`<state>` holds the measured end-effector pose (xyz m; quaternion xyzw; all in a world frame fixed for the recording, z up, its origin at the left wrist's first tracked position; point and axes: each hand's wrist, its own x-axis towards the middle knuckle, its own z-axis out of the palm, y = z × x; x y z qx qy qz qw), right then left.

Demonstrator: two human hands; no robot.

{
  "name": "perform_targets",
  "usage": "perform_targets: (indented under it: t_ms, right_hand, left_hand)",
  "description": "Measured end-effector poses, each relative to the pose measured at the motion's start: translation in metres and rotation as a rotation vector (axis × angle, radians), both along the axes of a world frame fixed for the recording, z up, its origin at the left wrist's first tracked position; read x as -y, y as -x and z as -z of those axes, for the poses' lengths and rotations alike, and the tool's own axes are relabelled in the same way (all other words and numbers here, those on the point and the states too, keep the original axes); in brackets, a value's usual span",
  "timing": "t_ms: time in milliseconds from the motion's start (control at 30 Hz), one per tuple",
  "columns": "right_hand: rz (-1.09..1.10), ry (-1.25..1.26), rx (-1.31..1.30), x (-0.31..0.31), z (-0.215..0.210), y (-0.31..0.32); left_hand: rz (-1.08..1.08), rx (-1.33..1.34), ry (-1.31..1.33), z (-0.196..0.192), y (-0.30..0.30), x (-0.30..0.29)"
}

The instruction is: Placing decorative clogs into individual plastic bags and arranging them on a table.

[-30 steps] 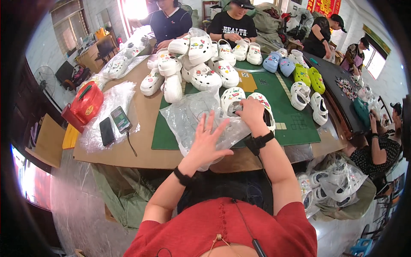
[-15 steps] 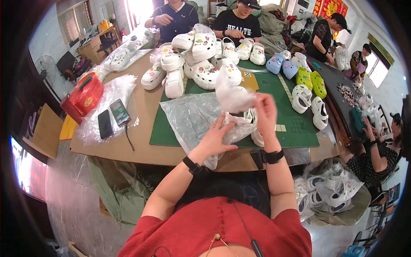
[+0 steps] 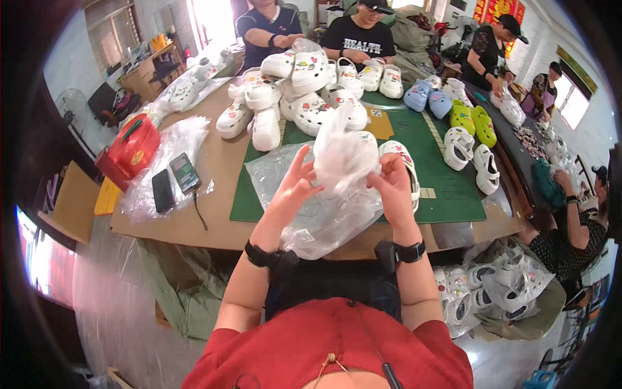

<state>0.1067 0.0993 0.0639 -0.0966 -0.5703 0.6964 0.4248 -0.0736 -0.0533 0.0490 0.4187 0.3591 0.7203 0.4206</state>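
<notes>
Here it is: a crumpled, translucent white wrapping (image 3: 346, 155) is up between the hands, above a clear plastic bag (image 3: 324, 227) spread out on the tabletop (image 3: 220, 162). The right hand (image 3: 391, 180) pinches the wrapping's near edge between thumb and fingers. The left hand (image 3: 295, 185) faces it, fingers parted, gripping nothing visible; whether its fingertips brush the wrapping, no telling.

Just beyond the right hand, a bare white clog (image 3: 396, 153) rests on the green mat (image 3: 447, 204), and a second white clog (image 3: 367, 139) peeks out behind the wrapping, partly hidden. So this pair, by the look of it, is unbagged, and the bag looks flat.

And the tally? Bagged clogs (image 3: 512, 279) sit low, out to the right of the hands, with more plastic-covered clogs (image 3: 180, 95) far off to the left: those look done. Plenty appears left: a heap of white clogs (image 3: 311, 71) straight ahead, mostly bare, plus blue clogs (image 3: 427, 98) and lime-green clogs (image 3: 473, 122) beyond the right hand.
</notes>
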Motion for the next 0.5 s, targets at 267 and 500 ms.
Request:
perform_targets:
  t_ms: [267, 500]
  right_hand:
    - [0.259, -0.430, 0.097, 0.018, 0.018, -0.002]
    - [0.690, -0.724, -0.244, 0.032, 0.025, -0.028]
  left_hand:
    - [-0.244, 0.452, -0.008, 0.022, 0.038, 0.009]
    - [-0.353, 0.659, -0.123, 0.044, 0.055, 0.007]
